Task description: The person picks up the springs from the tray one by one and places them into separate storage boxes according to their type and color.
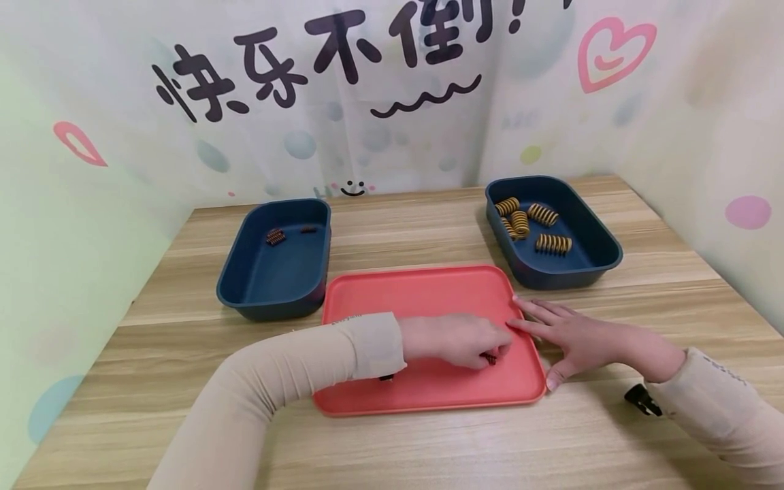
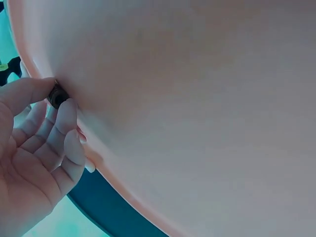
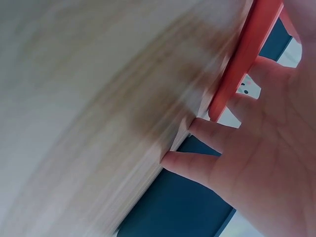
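Note:
Over the right half of the red tray (image 1: 392, 403), my left hand (image 1: 471, 342) pinches a small dark coiled spring (image 1: 490, 358) between thumb and finger. In the left wrist view the spring (image 2: 58, 96) shows its round end, close to the tray surface. My right hand (image 1: 578, 338) is spread out at the tray's right edge, fingertips and thumb touching the rim and table. Seen from the right wrist, the straight fingers (image 3: 197, 165) rest beside the red rim (image 3: 247, 54), and the palm holds nothing.
A blue bin (image 1: 275, 299) at the left back holds a few small dark springs (image 1: 275, 236). The blue bin (image 1: 569, 278) at the right back holds several larger yellow springs (image 1: 554, 243). Behind the wooden table (image 1: 429, 449) hangs a printed white cloth (image 1: 416, 146).

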